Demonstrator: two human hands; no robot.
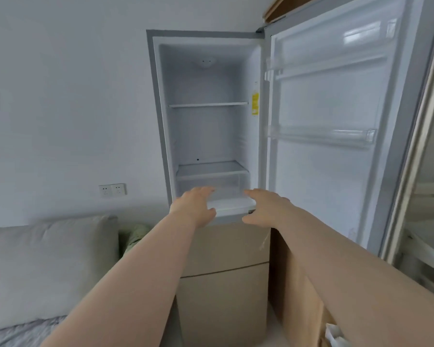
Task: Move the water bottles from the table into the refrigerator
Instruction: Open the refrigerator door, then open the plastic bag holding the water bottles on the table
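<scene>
The refrigerator [161, 121] stands straight ahead with its upper door [336, 184] swung wide open to the right. Inside, a glass shelf [208, 104] sits halfway up and a clear drawer [211, 181] with a cover lies at the bottom; I see nothing stored in it. My left hand [194, 205] and my right hand [263, 209] both reach toward the compartment's lower front edge, fingers spread and holding nothing. No water bottle and no table are in view.
A grey sofa cushion [48, 266] lies at the left, with a green cloth [133, 236] beside it. The beige lower fridge door [223, 296] is closed. A cardboard box [298, 296] stands on the floor under the open door. A wall socket [112, 190] is behind.
</scene>
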